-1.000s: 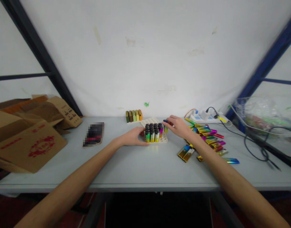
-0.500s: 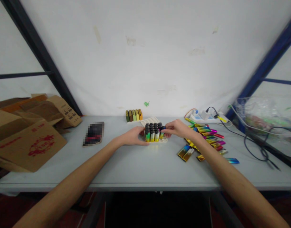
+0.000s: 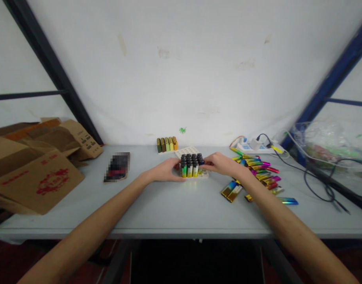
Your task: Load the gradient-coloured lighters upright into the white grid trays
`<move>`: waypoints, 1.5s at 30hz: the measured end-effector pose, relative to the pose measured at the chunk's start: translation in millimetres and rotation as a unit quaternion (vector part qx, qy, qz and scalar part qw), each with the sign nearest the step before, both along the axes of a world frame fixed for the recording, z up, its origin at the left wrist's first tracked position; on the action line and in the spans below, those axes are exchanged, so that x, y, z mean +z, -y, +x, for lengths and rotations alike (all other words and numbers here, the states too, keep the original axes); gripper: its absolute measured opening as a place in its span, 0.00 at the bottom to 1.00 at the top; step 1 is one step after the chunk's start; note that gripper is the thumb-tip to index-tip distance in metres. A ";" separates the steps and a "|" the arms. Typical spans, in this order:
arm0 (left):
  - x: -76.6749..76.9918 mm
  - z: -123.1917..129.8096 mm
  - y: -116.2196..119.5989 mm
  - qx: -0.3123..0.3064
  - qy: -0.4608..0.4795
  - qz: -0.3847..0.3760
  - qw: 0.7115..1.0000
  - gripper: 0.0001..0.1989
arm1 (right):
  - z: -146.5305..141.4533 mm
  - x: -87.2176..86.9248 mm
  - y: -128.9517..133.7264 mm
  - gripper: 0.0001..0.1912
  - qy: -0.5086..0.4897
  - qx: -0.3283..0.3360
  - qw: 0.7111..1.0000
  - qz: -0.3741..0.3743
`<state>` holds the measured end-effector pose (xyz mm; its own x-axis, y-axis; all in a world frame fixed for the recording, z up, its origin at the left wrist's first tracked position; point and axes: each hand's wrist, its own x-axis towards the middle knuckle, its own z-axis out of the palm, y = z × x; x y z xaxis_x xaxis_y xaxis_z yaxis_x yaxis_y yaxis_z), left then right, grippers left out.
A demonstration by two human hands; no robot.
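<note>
Rows of upright lighters [image 3: 189, 167] with black tops and shiny green, yellow and white bodies stand in a white tray [image 3: 205, 176] at the middle of the table. My left hand [image 3: 169, 169] is closed round the left side of this group, thumb along the front and fingers behind. At the group's right end, my right hand [image 3: 214, 163] pinches a lighter [image 3: 201, 167], which my fingertips partly hide. To the right of that hand lies a loose pile of shiny multicoloured lighters [image 3: 262, 173], partly behind my forearm.
Behind the group lie a white slotted tray [image 3: 186, 151] and a block of gold-topped lighters [image 3: 167, 144]. A cardboard box [image 3: 39, 177] and a blurred dark item [image 3: 117, 167] are at left. A power strip [image 3: 254, 148], black cable [image 3: 328, 189] and plastic bag [image 3: 325, 138] occupy the right.
My right hand has moved slightly down, and the lighter in its fingers sits lower, closer in line with the others. My left hand stays at the group's left side.
</note>
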<state>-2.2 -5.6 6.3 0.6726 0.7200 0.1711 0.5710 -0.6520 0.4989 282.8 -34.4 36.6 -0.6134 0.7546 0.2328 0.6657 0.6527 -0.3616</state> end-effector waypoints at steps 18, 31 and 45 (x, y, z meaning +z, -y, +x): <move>-2.3 -3.3 -3.0 -0.023 0.002 -0.014 1.000 0.32 | 54.7 24.7 10.3 0.23 0.152 -0.024 0.947 -0.283; -5.1 -3.8 -6.0 -0.014 -0.014 0.006 1.000 0.33 | 38.2 21.6 8.0 0.20 0.243 -0.065 0.943 -0.219; 2.7 0.1 0.3 -0.015 -0.015 0.011 1.000 0.30 | 26.7 17.1 0.8 0.18 0.035 0.015 0.989 -0.146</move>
